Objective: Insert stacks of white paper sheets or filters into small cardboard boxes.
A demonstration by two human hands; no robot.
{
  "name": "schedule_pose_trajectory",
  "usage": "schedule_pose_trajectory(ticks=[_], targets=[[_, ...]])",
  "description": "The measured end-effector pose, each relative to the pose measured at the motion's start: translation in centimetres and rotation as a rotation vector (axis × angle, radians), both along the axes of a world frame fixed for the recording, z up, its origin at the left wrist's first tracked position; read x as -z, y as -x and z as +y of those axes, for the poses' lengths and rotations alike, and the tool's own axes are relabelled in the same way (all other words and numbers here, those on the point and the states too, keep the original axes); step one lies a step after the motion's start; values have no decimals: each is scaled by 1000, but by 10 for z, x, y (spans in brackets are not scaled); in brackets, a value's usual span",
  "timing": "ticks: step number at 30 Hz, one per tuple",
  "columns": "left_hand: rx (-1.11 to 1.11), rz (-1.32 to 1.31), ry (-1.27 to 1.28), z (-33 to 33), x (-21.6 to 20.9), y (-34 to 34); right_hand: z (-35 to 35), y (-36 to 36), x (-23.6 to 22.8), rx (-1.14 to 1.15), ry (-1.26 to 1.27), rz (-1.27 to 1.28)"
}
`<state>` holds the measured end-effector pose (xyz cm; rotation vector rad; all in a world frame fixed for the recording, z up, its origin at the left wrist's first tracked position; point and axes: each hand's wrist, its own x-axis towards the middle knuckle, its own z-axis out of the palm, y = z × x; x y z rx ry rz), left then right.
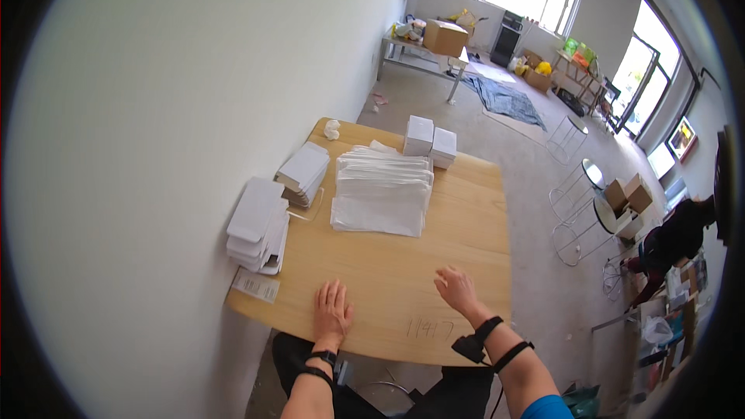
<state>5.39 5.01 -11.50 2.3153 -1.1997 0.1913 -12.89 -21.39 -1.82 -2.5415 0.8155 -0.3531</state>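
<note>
My left hand (pixel 333 312) lies flat on the wooden table (pixel 372 271) near its front edge, fingers stretched out, holding nothing. To its right, my right hand (pixel 456 289) is over the tabletop with its fingers loosely bent and nothing visible in them. Beyond both hands sits a broad pile of thin white sheets or sleeves (pixel 380 194), its layers overlapping unevenly. Nearest to my left hand on the left side are a printed label sheet (pixel 256 285) and an uneven stack of white flat cartons (pixel 256 213). A second white stack (pixel 304 167) leans behind that one.
Two white box stacks (pixel 419 136) stand at the table's far edge, and a crumpled tissue (pixel 332 129) at its far left corner. A wall (pixel 155 147) borders the left side. Round stools (pixel 594 174) and a bending person (pixel 675 237) are on the right.
</note>
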Motion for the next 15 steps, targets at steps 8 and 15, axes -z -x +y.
schedule_pose_trajectory(ticks=[8, 15], targets=[[-42, 58, -101, -7, -24, -2, -71, -157, 26, -211, 235, -202], [-25, 98, -102, -7, -25, -5, -96, -229, 42, -180, 492, 60]])
